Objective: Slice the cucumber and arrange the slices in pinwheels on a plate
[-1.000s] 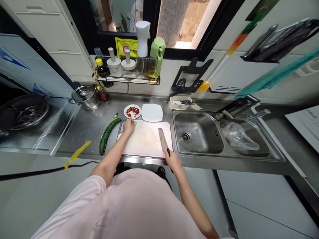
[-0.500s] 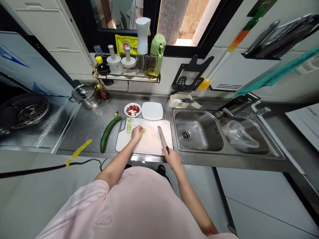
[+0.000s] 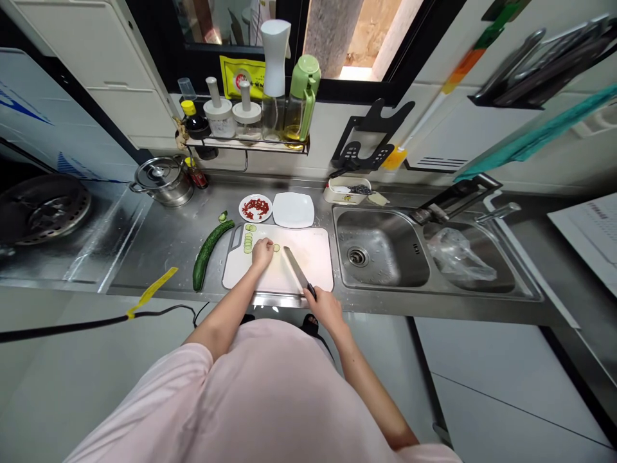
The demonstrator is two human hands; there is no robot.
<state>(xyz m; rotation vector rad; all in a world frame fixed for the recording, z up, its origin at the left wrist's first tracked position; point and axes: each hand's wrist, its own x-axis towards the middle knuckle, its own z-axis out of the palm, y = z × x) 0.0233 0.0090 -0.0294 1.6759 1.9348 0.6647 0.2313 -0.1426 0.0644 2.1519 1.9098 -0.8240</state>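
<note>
My right hand is closed around the black handle of a kitchen knife, its blade slanting up and left over the white cutting board. My left hand rests on the board with fingers curled together; whatever they hold, if anything, is hidden. A single cucumber slice lies just right of those fingertips, near the knife tip. Further left on the board is a column of cucumber slices. Beside the board lies a whole-looking dark green cucumber, with small cut cucumber pieces above it.
Behind the board stand a plate of chopped red pieces and a white square plate. A double sink is on the right, a lidded pot on the left. A condiment shelf hangs above the counter.
The knife in my right hand has moved left, its tip now close to the single cucumber slice. My left hand has shifted slightly left, away from that slice.
</note>
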